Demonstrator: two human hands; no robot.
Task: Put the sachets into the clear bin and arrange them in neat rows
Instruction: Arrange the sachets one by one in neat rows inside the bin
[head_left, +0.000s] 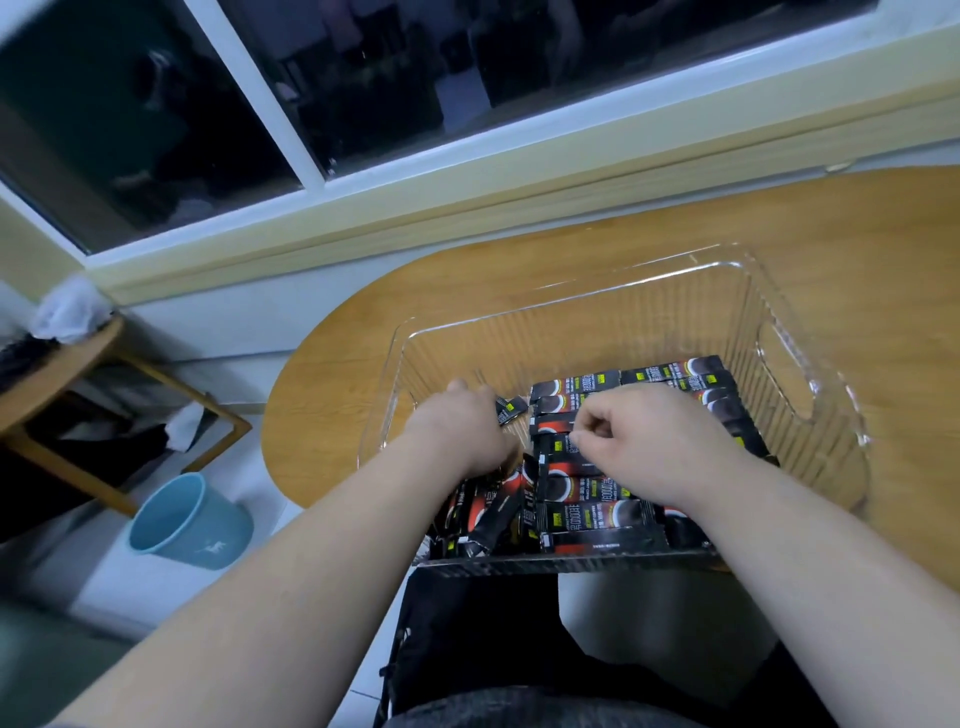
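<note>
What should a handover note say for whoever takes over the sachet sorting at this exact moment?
Left hand: inside the clear bin, left side, gripping held sachets.
Right hand: fingers curled over the neat rows, apparently pinching a row sachet by its edge.
Done: every visible sachet is in the bin; centre and right lie in rows.
Left: line up the jumbled pile at the near left.

Clear bin (571, 332) open above; far floor free; sachets (587, 488) crowd near half.
</note>
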